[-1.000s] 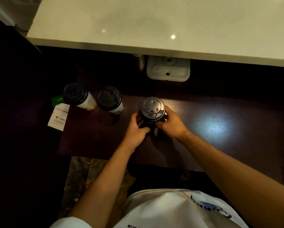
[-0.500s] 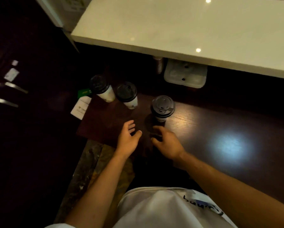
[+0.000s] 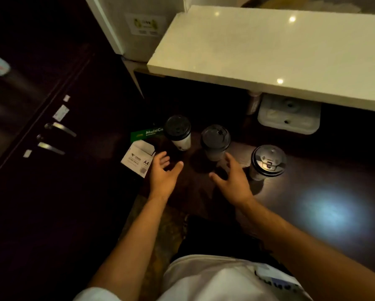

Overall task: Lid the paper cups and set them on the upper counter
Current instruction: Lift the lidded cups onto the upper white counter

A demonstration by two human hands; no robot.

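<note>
Three lidded cups (image 3: 215,141) along the lower counter's (image 3: 312,192) left end; left hand (image 3: 163,173) and right hand (image 3: 234,181) spread, empty, flanking the middle one; lidding apparently finished; next, gripping and lifting onto the upper counter (image 3: 269,51).

Dim room; dark wooden counter (image 3: 312,192); pale stone shelf (image 3: 269,51) above

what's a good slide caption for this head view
Both open hands, left hand and right hand, reach toward three lidded paper cups on the dark lower counter.
</note>
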